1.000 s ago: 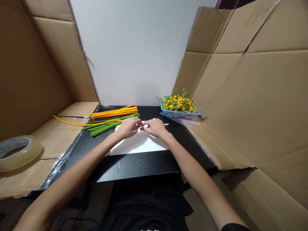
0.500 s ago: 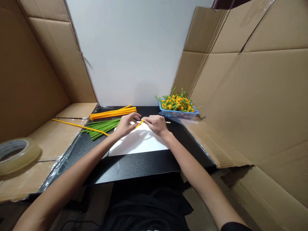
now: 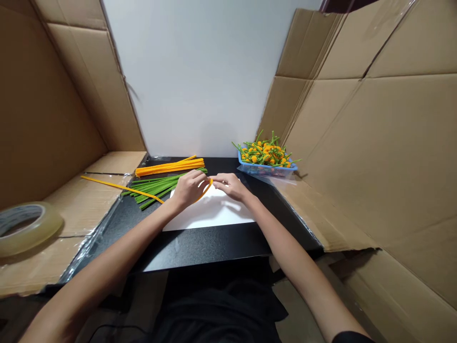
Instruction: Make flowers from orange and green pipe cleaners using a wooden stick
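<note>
the left hand (image 3: 188, 189) pinches an orange fuzzy strip (image 3: 121, 187) above the white paper (image 3: 217, 215) on the black bench (image 3: 200, 250); its fingers are narrow around the strip. the right hand (image 3: 233, 186) is just beside it, fingers close together near the curved part, but i cannot tell whether they grip it. the strip bends between the hands, and what looks like its long tail runs out past the left wrist, over the green strips (image 3: 153, 187).

to shape this bend well, i'd judge, a light pinch close to the curve suits best, with small, even turns; squeezing hard could flatten the fuzz or kink the core. the tail wants free slack, as it could drag the green strips along. the blue basket (image 3: 266, 169) sits well apart, beyond the right hand.
</note>
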`<state>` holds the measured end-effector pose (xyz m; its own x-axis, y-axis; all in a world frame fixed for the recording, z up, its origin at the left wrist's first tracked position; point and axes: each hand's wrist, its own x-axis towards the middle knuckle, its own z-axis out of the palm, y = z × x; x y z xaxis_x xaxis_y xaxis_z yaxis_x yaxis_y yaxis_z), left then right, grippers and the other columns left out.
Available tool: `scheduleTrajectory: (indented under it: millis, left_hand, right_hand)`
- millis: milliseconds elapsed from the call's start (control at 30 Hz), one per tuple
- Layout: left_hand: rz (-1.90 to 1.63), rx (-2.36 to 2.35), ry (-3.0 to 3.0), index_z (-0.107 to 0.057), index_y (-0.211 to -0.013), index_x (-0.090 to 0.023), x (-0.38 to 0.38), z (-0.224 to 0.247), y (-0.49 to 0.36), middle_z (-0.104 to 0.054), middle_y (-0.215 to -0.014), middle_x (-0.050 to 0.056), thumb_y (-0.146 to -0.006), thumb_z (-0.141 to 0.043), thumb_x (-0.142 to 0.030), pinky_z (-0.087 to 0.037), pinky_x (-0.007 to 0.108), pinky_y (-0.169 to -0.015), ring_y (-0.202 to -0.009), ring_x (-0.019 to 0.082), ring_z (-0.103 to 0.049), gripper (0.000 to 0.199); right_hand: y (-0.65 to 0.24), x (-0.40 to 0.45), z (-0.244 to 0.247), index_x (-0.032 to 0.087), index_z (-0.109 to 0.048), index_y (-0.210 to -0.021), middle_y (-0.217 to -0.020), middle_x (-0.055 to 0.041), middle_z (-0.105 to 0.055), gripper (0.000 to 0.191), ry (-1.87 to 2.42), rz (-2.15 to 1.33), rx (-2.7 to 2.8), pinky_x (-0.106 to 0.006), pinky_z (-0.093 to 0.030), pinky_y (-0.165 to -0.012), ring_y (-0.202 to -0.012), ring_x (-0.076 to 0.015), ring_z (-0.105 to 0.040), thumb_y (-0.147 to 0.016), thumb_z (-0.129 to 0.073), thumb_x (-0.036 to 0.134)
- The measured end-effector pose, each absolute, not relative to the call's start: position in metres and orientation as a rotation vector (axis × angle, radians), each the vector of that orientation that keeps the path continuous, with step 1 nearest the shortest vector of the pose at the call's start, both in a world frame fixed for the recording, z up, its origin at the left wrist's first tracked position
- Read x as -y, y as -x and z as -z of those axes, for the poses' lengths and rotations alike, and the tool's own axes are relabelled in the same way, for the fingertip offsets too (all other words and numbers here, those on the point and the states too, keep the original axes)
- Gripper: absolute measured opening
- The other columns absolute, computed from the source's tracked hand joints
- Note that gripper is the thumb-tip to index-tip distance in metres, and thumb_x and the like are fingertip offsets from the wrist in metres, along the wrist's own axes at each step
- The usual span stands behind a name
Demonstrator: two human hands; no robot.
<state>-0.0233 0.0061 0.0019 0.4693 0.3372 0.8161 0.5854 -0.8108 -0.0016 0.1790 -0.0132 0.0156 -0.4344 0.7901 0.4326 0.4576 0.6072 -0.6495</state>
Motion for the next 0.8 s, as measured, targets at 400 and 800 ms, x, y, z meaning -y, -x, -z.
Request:
scheduleTrajectory:
  millis: [400, 800]
  left_hand:
    - [1.345, 0.902, 2.803, -0.071, -0.075, -0.018, -0.001, -0.023, 0.026, -0.071, -0.072, 0.004, -0.084, -0.065, -0.018, -0.043, 0.024, -0.06, -0.064, 0.014, -0.062, 0.011]
    - [2.033, 1.649, 3.151, -0.068, -0.066, -0.014, 0.003, -0.029, 0.016, -0.072, -0.068, 0.007, -0.064, -0.083, -0.039, -0.046, 0.028, -0.063, -0.064, 0.017, -0.064, 0.03]
  right_hand:
    - [-0.174, 0.019, -0.024, 0.016, -0.075, -0.089, -0.07, 0.0002, -0.062, 0.024, 1.147, -0.196, 2.207, -0.026, -0.026, -0.064, -0.065, -0.0119, -0.048, -0.087, -0.07, 0.04]
    - [-0.17, 0.024, -0.028, 0.015, -0.073, -0.092, -0.078, -0.0058, -0.068, 0.018, 1.141, 0.405, 2.356, -0.033, -0.026, -0.071, -0.077, -0.0189, -0.051, -0.094, -0.062, 0.03]
